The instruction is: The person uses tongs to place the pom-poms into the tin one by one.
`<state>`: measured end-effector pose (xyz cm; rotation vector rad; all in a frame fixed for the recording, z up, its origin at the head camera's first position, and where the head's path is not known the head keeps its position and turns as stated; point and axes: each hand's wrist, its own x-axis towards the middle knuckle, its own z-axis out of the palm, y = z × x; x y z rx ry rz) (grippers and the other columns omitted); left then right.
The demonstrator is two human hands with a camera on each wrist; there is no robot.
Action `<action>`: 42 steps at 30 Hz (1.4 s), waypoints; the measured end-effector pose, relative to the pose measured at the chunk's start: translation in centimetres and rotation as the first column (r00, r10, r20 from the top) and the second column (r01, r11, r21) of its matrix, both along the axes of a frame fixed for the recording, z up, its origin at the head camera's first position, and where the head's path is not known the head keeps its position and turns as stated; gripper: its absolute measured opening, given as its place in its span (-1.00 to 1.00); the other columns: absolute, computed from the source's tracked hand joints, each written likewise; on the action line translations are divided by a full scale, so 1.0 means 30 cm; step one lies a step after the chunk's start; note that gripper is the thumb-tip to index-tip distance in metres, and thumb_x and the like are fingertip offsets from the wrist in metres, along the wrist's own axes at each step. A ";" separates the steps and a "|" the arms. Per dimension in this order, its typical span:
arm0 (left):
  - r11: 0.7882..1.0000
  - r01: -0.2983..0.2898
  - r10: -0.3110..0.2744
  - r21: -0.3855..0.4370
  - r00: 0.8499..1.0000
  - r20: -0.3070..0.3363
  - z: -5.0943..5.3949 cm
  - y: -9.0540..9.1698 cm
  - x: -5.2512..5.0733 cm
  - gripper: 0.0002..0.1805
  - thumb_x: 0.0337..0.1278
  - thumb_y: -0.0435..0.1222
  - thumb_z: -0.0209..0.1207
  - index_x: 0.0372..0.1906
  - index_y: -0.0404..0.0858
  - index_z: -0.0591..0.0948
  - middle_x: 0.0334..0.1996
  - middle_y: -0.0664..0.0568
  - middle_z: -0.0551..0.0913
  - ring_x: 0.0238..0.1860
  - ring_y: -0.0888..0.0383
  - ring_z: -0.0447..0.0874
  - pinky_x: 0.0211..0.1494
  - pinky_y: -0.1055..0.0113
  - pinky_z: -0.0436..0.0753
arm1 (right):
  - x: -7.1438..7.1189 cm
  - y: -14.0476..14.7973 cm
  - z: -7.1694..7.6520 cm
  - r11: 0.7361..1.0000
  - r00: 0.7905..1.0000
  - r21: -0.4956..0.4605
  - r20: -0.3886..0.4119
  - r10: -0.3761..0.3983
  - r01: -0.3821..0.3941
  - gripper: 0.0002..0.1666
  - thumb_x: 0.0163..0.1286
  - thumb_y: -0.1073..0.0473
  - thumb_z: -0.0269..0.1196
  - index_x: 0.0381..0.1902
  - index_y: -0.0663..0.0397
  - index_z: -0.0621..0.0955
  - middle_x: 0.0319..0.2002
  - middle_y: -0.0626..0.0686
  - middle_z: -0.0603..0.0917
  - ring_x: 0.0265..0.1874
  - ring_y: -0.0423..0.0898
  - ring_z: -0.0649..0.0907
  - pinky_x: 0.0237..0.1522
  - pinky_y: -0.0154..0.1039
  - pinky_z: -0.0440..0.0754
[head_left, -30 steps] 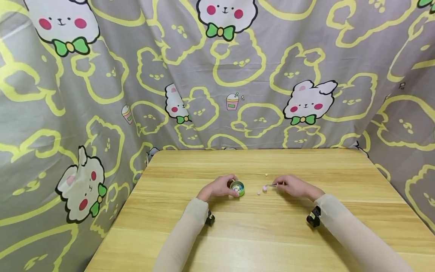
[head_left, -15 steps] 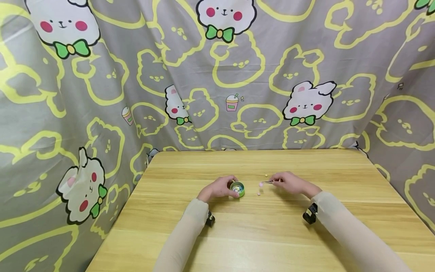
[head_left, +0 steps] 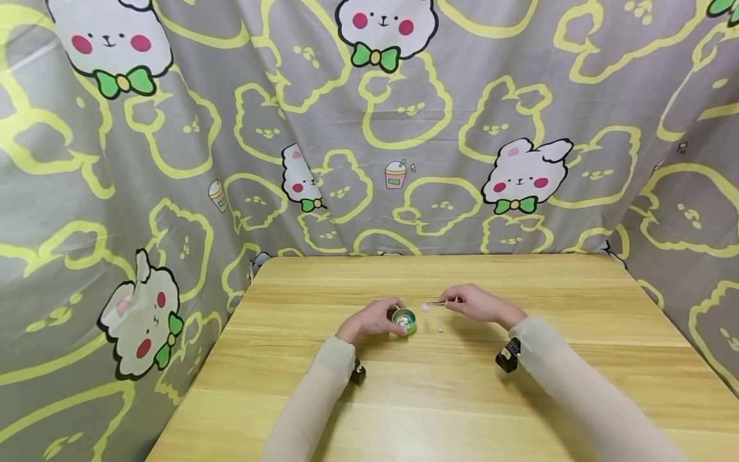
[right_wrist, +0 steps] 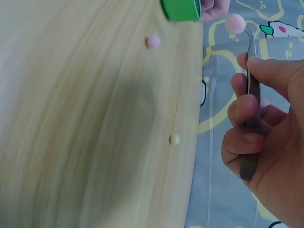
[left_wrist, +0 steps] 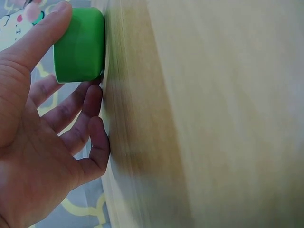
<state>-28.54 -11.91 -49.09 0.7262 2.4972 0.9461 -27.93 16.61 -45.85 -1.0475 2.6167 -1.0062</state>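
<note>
My left hand (head_left: pixel 375 317) grips a small round green tin (head_left: pixel 411 326) that stands on the table, thumb on the near side; its green wall (left_wrist: pixel 80 45) fills the thumb's reach in the left wrist view. Several small pale and coloured pieces lie inside the tin. My right hand (head_left: pixel 475 304) holds metal tweezers (right_wrist: pixel 253 104) between thumb and fingers. At the tweezers' tip is a pink ball (right_wrist: pixel 235 23), in the air just right of the tin in the head view (head_left: pixel 425 307).
A smaller pink ball (right_wrist: pixel 153 42) lies on the wooden table (head_left: pixel 369 410) right of the tin. A tiny yellow ball (right_wrist: pixel 175 139) rests on the table too. Patterned cloth (head_left: pixel 346 128) hangs behind the table and at both sides.
My right hand has moved left with the tweezers, raising the pink ball off the table and bringing it near the tin. The left hand and the tin have stayed in place.
</note>
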 end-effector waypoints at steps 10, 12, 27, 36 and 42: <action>1.000 -0.006 0.006 -0.005 1.000 0.001 0.003 0.003 0.001 -0.52 -0.08 -0.08 0.42 -0.03 -0.05 0.49 -0.23 0.14 0.59 -0.22 0.24 0.52 -0.10 0.32 0.46 | -0.021 -0.073 -0.001 0.998 0.997 0.005 -0.050 0.055 -0.055 -0.78 0.41 0.27 0.11 -0.09 0.19 0.64 -0.21 0.08 0.66 -0.42 -0.20 0.49 -0.36 -0.27 0.44; 1.000 -0.009 0.009 -0.006 1.000 0.000 0.003 0.003 0.001 -0.52 -0.08 -0.08 0.42 -0.03 -0.03 0.49 -0.23 0.15 0.58 -0.22 0.24 0.52 -0.09 0.32 0.46 | -0.025 -0.083 -0.004 0.998 0.996 0.004 -0.056 0.066 -0.066 -0.79 0.40 0.28 0.11 -0.11 0.19 0.65 -0.19 0.05 0.66 -0.36 -0.19 0.52 -0.31 -0.25 0.46; 1.000 -0.005 0.005 -0.001 1.000 -0.005 -0.005 0.002 -0.005 -0.54 -0.06 -0.09 0.41 -0.03 0.00 0.50 -0.20 0.14 0.57 -0.18 0.22 0.52 -0.08 0.33 0.47 | -0.035 -0.127 -0.019 0.994 0.996 0.062 -0.035 0.088 -0.086 -0.79 0.40 0.27 0.11 -0.10 0.12 0.65 -0.14 0.02 0.66 -0.18 -0.12 0.59 -0.13 -0.14 0.51; 1.000 -0.005 0.005 0.006 1.000 -0.005 -0.005 0.001 -0.006 -0.53 -0.06 -0.09 0.41 -0.03 -0.04 0.49 -0.24 0.18 0.57 -0.21 0.25 0.51 -0.08 0.33 0.46 | -0.037 -0.132 -0.024 0.996 0.997 0.062 -0.026 0.069 -0.067 -0.79 0.39 0.26 0.13 -0.09 0.12 0.64 -0.13 0.01 0.66 -0.15 -0.10 0.60 -0.11 -0.13 0.52; 1.000 0.000 0.000 0.002 1.000 -0.011 -0.005 0.002 -0.005 -0.52 -0.07 -0.09 0.41 -0.03 -0.06 0.49 -0.25 0.17 0.58 -0.22 0.24 0.51 -0.10 0.33 0.46 | -0.037 -0.130 -0.022 0.996 0.997 0.054 -0.038 0.072 -0.070 -0.78 0.38 0.25 0.13 -0.09 0.14 0.65 -0.14 0.01 0.66 -0.16 -0.10 0.60 -0.11 -0.15 0.52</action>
